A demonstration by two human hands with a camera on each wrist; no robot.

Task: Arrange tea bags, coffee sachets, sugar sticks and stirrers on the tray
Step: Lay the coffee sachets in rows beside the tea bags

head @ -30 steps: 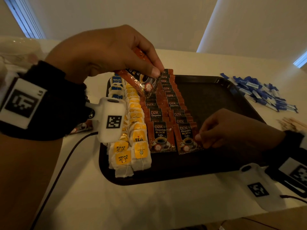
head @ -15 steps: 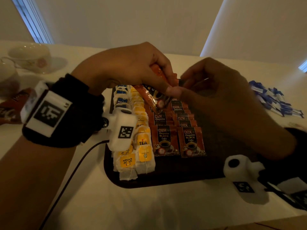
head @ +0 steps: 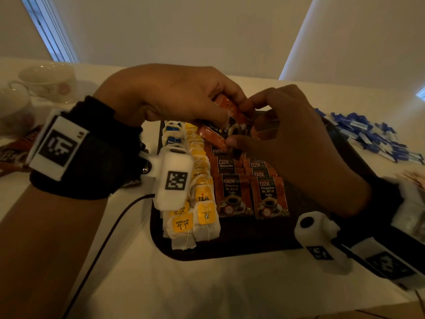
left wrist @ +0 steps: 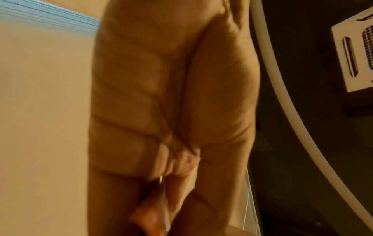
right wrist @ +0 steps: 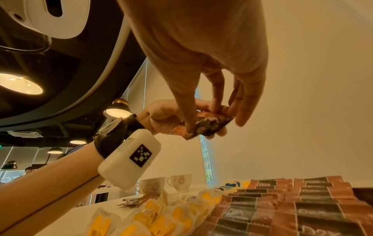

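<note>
My left hand [head: 174, 97] grips a small stack of orange-and-black coffee sachets [head: 230, 116] above the far part of the dark tray [head: 230, 252]. My right hand [head: 282, 143] pinches one sachet [right wrist: 206, 126] of that stack between thumb and fingers. On the tray lie two overlapping rows of coffee sachets [head: 250, 192] and, to their left, two rows of tea bags [head: 197, 203] with yellow and blue tags. Blue sugar sticks [head: 372, 137] lie in a heap on the table right of the tray. In the left wrist view, only my blurred palm [left wrist: 161, 95] and an orange sachet edge [left wrist: 149, 218] show.
Two white teacups [head: 46, 81] stand at the far left of the table. Loose coffee sachets [head: 13, 153] lie on the table by my left wrist. Pale stirrers [head: 414, 178] show at the right edge. A black cable [head: 103, 247] runs over the white table.
My right hand rose from the front sachets on the tray up to the stack in my left hand and now pinches a sachet there. My left hand has stayed about where it was.
</note>
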